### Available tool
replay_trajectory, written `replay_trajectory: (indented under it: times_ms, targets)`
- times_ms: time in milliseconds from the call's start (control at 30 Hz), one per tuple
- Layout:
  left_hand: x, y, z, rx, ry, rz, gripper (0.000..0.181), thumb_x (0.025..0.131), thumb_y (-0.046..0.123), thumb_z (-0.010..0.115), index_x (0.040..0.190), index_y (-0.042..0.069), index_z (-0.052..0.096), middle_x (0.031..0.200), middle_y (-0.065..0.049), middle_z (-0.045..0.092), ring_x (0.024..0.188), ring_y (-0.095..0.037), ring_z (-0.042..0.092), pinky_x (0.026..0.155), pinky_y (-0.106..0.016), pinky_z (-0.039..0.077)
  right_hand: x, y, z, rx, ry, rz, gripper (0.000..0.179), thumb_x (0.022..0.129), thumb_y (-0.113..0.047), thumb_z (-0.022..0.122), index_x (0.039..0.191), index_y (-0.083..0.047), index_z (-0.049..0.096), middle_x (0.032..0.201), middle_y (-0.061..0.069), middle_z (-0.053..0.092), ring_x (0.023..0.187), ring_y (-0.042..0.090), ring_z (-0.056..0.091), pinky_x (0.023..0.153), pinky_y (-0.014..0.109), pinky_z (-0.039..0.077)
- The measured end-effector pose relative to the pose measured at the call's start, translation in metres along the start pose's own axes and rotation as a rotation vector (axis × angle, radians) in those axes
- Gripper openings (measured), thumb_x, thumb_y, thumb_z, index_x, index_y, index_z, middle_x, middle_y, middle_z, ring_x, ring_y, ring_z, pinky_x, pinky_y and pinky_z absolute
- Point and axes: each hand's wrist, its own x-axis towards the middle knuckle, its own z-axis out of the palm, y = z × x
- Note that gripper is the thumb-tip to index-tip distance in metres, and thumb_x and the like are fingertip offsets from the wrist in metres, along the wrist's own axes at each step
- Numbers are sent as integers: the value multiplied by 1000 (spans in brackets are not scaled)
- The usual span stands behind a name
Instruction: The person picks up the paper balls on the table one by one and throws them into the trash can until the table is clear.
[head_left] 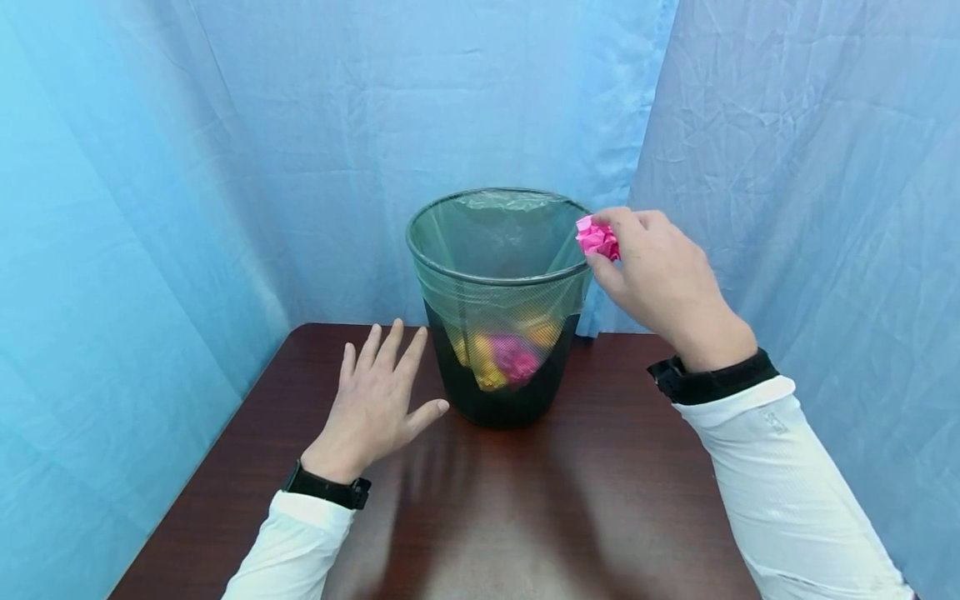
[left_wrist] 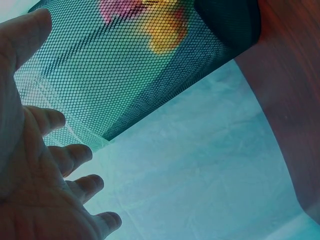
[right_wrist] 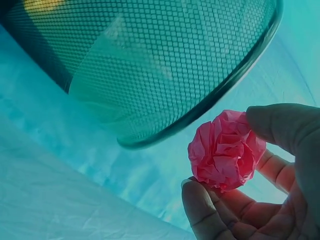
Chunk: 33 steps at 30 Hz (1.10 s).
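Observation:
A pink crumpled paper ball point(right_wrist: 227, 151) is pinched between the thumb and fingers of my right hand point(head_left: 666, 275). That hand is at the right side of the rim of a black mesh wastebasket point(head_left: 504, 408), and in the right wrist view the ball shows just outside the rim point(right_wrist: 210, 102). A greenish clear liner point(head_left: 498, 242) lines the basket. Through the mesh, yellow crumpled paper point(head_left: 487, 367) and magenta crumpled paper point(head_left: 514, 358) show at its bottom. My left hand point(head_left: 375, 400) is held with fingers spread beside the basket's left wall, holding nothing.
The basket stands near the back edge of a dark reddish-brown table point(head_left: 645, 492). Light blue curtains point(head_left: 337, 167) hang behind the table and along both sides. Black bands point(head_left: 712, 379) circle both wrists over white sleeves.

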Motion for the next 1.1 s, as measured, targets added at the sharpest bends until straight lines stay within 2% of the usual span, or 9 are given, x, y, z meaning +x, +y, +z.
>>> replay_trajectory:
  times_ms: [400,667,833,1100]
  targets:
    - [0,1,3,5,-4,-7,93,83,66,60,156,18,28,161,-17,24,146,-42,15,111,-70,12,8,-11,10,-1,-2,-19,53,92,-35,62,137,-10,50,111,16,58,98,30,53,69,53,52]
    - [-1,0,5,4,-3,-8,93,83,67,59,157,18,28,160,-18,25,145,-43,16,111,-70,12,12,-15,12,13,-16,-16,53,92,-36,62,136,-10,51,116,16,58,104,31,53,73,54,52]
    - [-2,-1,6,9,-4,-7,93,83,68,58,156,18,28,160,-18,26,145,-43,17,110,-70,14,12,-16,14,23,-44,-7,53,91,-34,63,136,-10,51,116,16,58,102,30,53,73,53,52]
    - [-3,-1,7,10,-6,-7,94,83,68,58,156,18,28,160,-18,26,145,-43,17,111,-70,14,13,-15,17,22,-42,-15,54,91,-35,64,137,-10,51,118,16,59,104,31,53,74,54,53]
